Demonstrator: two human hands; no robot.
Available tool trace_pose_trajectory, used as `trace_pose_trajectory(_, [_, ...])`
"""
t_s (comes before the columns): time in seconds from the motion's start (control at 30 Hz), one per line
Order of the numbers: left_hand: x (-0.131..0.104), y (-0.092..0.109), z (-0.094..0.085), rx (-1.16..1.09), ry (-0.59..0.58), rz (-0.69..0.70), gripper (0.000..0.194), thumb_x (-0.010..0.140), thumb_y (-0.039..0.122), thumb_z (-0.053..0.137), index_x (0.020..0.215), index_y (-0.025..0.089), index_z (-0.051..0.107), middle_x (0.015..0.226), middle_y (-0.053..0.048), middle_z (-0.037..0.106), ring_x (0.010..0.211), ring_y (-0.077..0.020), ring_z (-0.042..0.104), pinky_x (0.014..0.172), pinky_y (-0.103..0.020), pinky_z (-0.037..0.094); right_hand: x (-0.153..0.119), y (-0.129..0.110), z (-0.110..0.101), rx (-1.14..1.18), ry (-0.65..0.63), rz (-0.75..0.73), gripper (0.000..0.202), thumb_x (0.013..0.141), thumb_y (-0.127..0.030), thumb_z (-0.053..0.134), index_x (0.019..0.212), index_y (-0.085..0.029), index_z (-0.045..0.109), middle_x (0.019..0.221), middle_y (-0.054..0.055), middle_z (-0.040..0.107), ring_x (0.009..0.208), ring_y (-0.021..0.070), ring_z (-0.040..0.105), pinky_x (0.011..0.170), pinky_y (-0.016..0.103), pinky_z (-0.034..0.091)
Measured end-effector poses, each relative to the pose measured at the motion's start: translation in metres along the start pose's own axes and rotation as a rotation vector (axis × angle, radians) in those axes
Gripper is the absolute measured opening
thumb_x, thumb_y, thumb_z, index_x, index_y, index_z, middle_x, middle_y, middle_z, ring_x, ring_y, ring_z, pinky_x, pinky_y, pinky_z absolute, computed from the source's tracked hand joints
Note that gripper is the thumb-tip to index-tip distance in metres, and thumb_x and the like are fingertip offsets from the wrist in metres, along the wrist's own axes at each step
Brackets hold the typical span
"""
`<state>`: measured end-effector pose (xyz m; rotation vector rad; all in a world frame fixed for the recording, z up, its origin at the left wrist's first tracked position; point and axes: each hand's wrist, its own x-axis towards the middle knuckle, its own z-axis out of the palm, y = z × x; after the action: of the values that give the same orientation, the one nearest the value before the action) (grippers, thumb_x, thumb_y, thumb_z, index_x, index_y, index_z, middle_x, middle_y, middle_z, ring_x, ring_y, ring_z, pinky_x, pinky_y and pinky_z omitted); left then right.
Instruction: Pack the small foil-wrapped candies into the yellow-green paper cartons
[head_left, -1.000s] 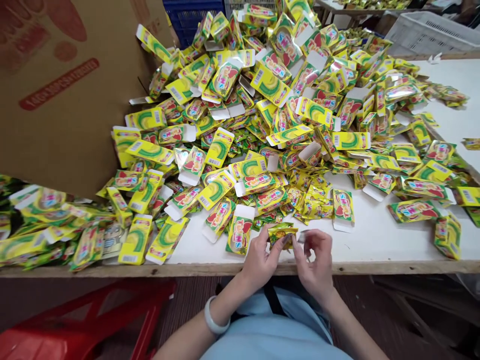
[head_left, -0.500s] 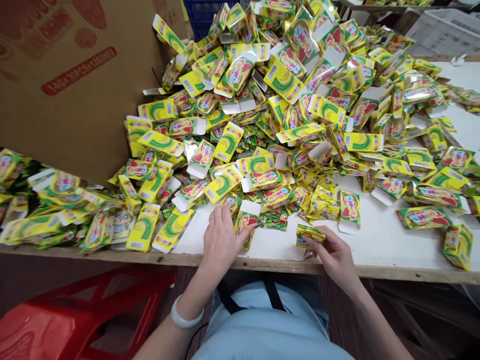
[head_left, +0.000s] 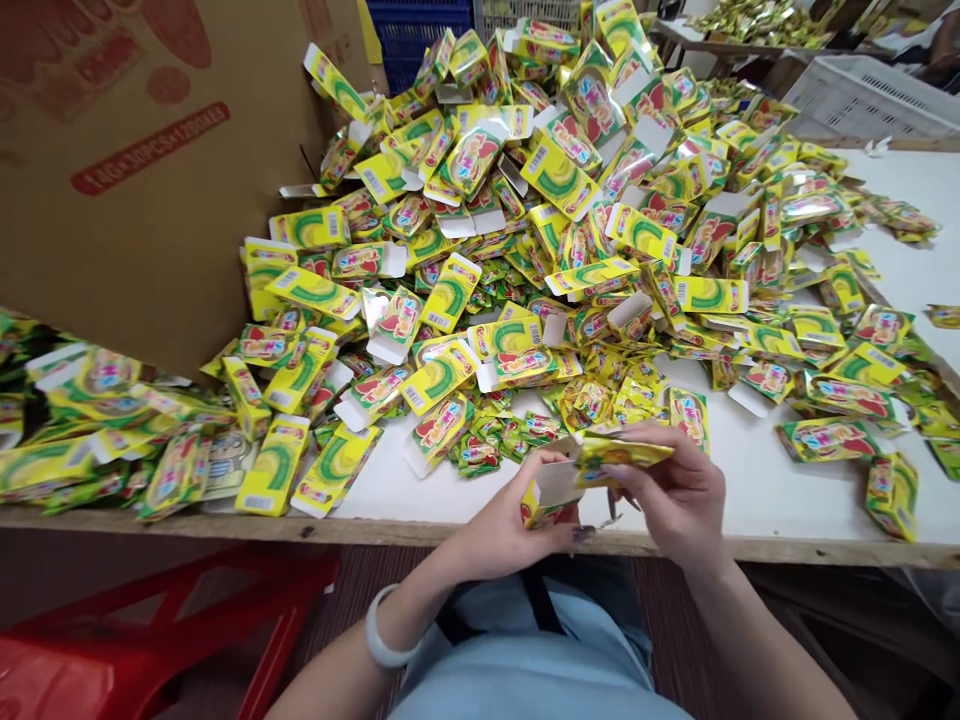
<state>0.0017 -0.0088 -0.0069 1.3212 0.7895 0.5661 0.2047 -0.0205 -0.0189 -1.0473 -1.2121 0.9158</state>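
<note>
Dark floor [head_left: 360,575]; red plastic stool [head_left: 60,670] at left; white-topped table [head_left: 750,490] with wooden edge [head_left: 825,551]; second table [head_left: 682,37] farther back.

box [head_left: 555,488] in left hand [head_left: 501,525]

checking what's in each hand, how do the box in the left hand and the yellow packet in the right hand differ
The box shows a broad white flap; the yellow packet shows mostly printed wrapping. The left hand cups the box, while the right hand pinches the packet. In the picture, the box sits lower and further left than the packet. Both carry yellow print.
</note>
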Motion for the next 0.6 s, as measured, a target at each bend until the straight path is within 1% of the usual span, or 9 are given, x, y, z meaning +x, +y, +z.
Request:
trace_pose_trajectory(0.07, [0.004, -0.004, 0.002, -0.046, 0.007, 0.014, 0.052, 0.08, 0.035, 0.075, 0.121, 0.019, 0.047, 0.086, -0.001, 0.062, 0.076, -0.0147, 0.059, 0.069, -0.026, 0.05, 0.008, -0.006, 0.009, -0.103, -0.124, -0.172, 0.018, 0.086, -0.017, 0.072, 0.102, -0.025, 0.069, 0.094, 0.004, 0.072, 0.083, 0.0183, 0.07, 0.064, 0.029, 0.061])
trace_pose_trajectory(0.13, [0.006, -0.008, 0.002, -0.049, 0.037, 0.003, 0.057, 0.077, 0.032, 0.077, 0.124, 0.019, 0.047, 0.089, 0.0, 0.061, 0.077, -0.0141, 0.058, 0.07, -0.026, 0.05, 0.014, -0.012, 0.012, -0.229, -0.287, -0.288, 0.016, 0.089, -0.015, 0.067, 0.102, -0.025, 0.069, 0.092, 0.004, 0.073, 0.088, 0.0186, 0.071, 0.075, 0.031, 0.061])
trace_pose_trajectory(0.2, [0.006, -0.008, 0.002, -0.015, 0.042, -0.029, 0.061, 0.077, 0.028, 0.075, 0.127, 0.021, 0.044, 0.095, -0.001, 0.063, 0.079, -0.0144, 0.06, 0.072, -0.026, 0.05, 0.017, -0.017, 0.009, -0.341, -0.422, -0.302, 0.015, 0.092, -0.014, 0.062, 0.102, -0.023, 0.068, 0.094, 0.005, 0.072, 0.088, 0.0175, 0.07, 0.076, 0.029, 0.06])
trace_pose_trajectory(0.27, [0.006, -0.006, 0.001, 0.039, 0.019, -0.062, 0.062, 0.078, 0.023, 0.072, 0.131, 0.021, 0.039, 0.098, -0.002, 0.065, 0.08, -0.0151, 0.062, 0.074, -0.027, 0.05, 0.017, -0.022, 0.003, -0.435, -0.555, -0.246, 0.016, 0.095, -0.015, 0.057, 0.103, -0.022, 0.068, 0.095, 0.006, 0.07, 0.089, 0.0167, 0.069, 0.075, 0.027, 0.058])
trace_pose_trajectory(0.33, [0.007, -0.004, 0.001, 0.094, -0.002, -0.064, 0.064, 0.079, 0.02, 0.069, 0.133, 0.021, 0.036, 0.102, -0.003, 0.068, 0.085, -0.0173, 0.065, 0.08, -0.03, 0.05, 0.016, -0.028, -0.002, -0.517, -0.664, -0.192, 0.02, 0.097, -0.013, 0.052, 0.105, -0.022, 0.068, 0.097, 0.006, 0.068, 0.088, 0.0164, 0.068, 0.074, 0.027, 0.057])
trace_pose_trajectory(0.43, [0.008, -0.003, -0.001, 0.153, -0.022, -0.026, 0.068, 0.079, 0.018, 0.069, 0.137, 0.021, 0.033, 0.114, -0.008, 0.068, 0.1, -0.0219, 0.066, 0.092, -0.035, 0.049, 0.017, -0.039, -0.004, -0.629, -0.732, -0.178, 0.026, 0.097, -0.012, 0.047, 0.108, -0.022, 0.068, 0.103, 0.008, 0.066, 0.082, 0.016, 0.068, 0.069, 0.026, 0.057])
trace_pose_trajectory(0.5, [0.008, -0.002, -0.002, 0.179, -0.031, -0.004, 0.071, 0.08, 0.017, 0.067, 0.141, 0.021, 0.032, 0.119, -0.009, 0.068, 0.109, -0.024, 0.065, 0.098, -0.037, 0.048, 0.017, -0.043, -0.005, -0.62, -0.754, -0.19, 0.028, 0.097, -0.014, 0.048, 0.115, -0.024, 0.066, 0.106, 0.009, 0.066, 0.083, 0.0165, 0.068, 0.068, 0.026, 0.058])
trace_pose_trajectory(0.53, [0.008, -0.001, -0.003, 0.191, -0.035, -0.009, 0.072, 0.08, 0.017, 0.066, 0.143, 0.021, 0.03, 0.119, -0.009, 0.068, 0.11, -0.0243, 0.065, 0.098, -0.038, 0.048, 0.016, -0.043, -0.006, -0.586, -0.735, -0.2, 0.028, 0.097, -0.015, 0.049, 0.118, -0.025, 0.064, 0.106, 0.009, 0.067, 0.086, 0.0171, 0.069, 0.07, 0.026, 0.059])
trace_pose_trajectory(0.6, [0.006, 0.0, -0.004, 0.203, -0.057, -0.044, 0.073, 0.082, 0.019, 0.065, 0.146, 0.021, 0.028, 0.116, -0.009, 0.069, 0.107, -0.0238, 0.066, 0.094, -0.037, 0.049, 0.012, -0.037, -0.008, -0.501, -0.634, -0.234, 0.025, 0.096, -0.016, 0.053, 0.118, -0.026, 0.062, 0.101, 0.007, 0.068, 0.09, 0.0174, 0.069, 0.071, 0.026, 0.059])
